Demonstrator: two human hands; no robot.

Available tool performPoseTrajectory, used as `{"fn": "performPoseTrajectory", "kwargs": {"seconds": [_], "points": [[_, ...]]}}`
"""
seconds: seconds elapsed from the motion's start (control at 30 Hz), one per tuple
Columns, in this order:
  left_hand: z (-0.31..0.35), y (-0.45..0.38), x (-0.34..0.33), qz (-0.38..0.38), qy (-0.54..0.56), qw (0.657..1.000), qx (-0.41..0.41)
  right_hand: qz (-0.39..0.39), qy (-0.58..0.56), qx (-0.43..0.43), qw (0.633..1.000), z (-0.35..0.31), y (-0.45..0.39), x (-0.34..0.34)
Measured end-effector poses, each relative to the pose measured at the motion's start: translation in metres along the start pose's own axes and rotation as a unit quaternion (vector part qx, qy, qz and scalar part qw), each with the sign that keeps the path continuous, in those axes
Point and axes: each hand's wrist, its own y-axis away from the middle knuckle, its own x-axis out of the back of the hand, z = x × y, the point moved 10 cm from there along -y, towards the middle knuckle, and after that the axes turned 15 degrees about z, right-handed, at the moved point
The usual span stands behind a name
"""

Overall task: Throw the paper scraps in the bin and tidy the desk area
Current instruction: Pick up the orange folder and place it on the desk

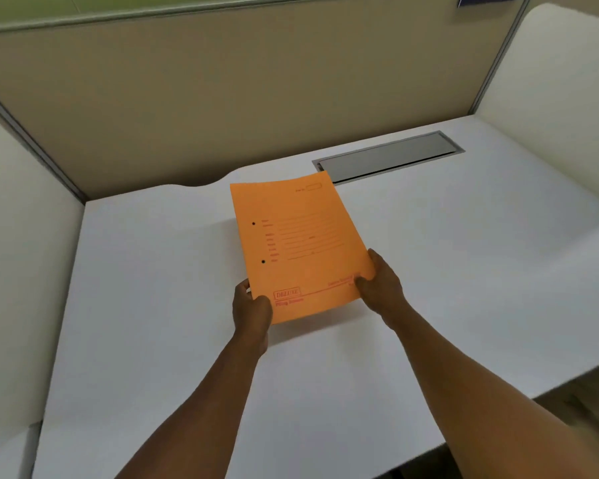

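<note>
Right now I see a white counter [429, 271] filling most of my view, walled in by a tan partition [222, 98] at the back and pale side panels on either side. Everything else I place against the orange folder [298, 243], which sits over the middle of the counter. Beyond the folder's far right corner, a grey cable hatch [388, 155] is let into the counter, close to the partition; the folder's corner nearly reaches the hatch's near edge.

The folder itself is a flat card cover with red printed lines, a red boxed stamp near its lower left, and two black punched holes along its left side. It is tilted, its near edge raised off the counter; a shadow lies under that edge.

My left hand [251, 311] grips the folder's near left corner, thumb on top and fingers [244, 284] curled around its edge. My right hand [379, 288] pinches the near right corner, thumb pressed on the printed face, the other fingers under the card. Both hands are closed firmly on the folder.
</note>
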Motion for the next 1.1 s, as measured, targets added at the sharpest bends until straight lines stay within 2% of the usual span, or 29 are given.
{"fn": "performPoseTrajectory", "kwargs": {"seconds": [0.17, 0.23, 0.37, 0.53, 0.63, 0.87, 1.1], "points": [[0.005, -0.057, -0.034, 0.045, -0.081, 0.994, -0.056, -0.017, 0.015, 0.018, 1.0, 0.009, -0.064, -0.052], [0.012, -0.078, -0.043, 0.081, -0.161, 0.979, -0.095, -0.025, 0.042, 0.02, 0.999, 0.017, -0.088, -0.074], [0.02, -0.104, -0.065, 0.105, -0.309, 0.922, -0.206, -0.068, 0.131, 0.051, 0.988, 0.036, -0.115, -0.115], [0.02, -0.119, -0.094, 0.083, -0.479, 0.799, -0.353, -0.067, 0.263, 0.15, 0.951, 0.047, -0.129, -0.145], [0.014, -0.134, -0.104, 0.063, -0.519, 0.758, -0.39, -0.057, 0.305, 0.172, 0.935, 0.05, -0.139, -0.154], [0.013, -0.151, -0.113, 0.057, -0.519, 0.764, -0.38, -0.065, 0.341, 0.183, 0.92, 0.048, -0.16, -0.163], [0.013, -0.134, -0.101, 0.04, -0.473, 0.793, -0.382, -0.057, 0.294, 0.145, 0.943, 0.047, -0.13, -0.147]]}}
